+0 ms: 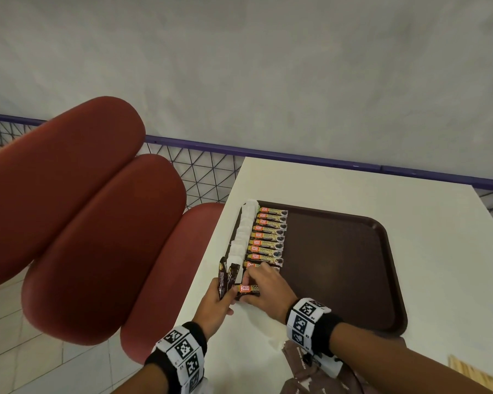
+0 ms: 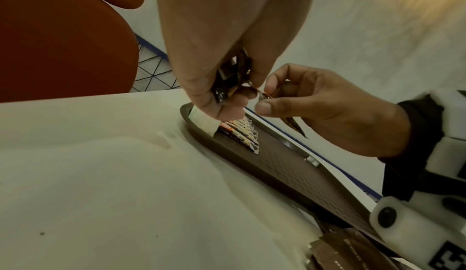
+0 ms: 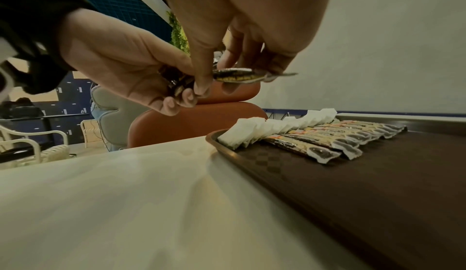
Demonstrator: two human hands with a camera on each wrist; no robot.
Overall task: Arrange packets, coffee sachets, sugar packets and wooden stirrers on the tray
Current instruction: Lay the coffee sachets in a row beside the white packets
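A dark brown tray (image 1: 353, 280) lies on the white table (image 1: 339, 183). Along its left side runs a column of white packets (image 1: 244, 231), and beside it a row of several coffee sachets (image 1: 268, 237) lying side by side. My left hand (image 1: 215, 304) grips a small bunch of coffee sachets (image 1: 227, 277) upright just off the tray's near left corner. My right hand (image 1: 265, 291) pinches one coffee sachet (image 1: 249, 289) flat, a little above the tray's near left corner, close to the left hand. In the right wrist view this sachet (image 3: 242, 77) hangs level above the table.
Red padded seats (image 1: 83, 217) stand left of the table, with a blue-railed mesh fence (image 1: 199, 169) behind. Brown packets (image 1: 305, 371) lie near the table's front edge, and pale wooden stirrers (image 1: 473, 375) show at the lower right. The tray's right half (image 1: 347, 268) is bare.
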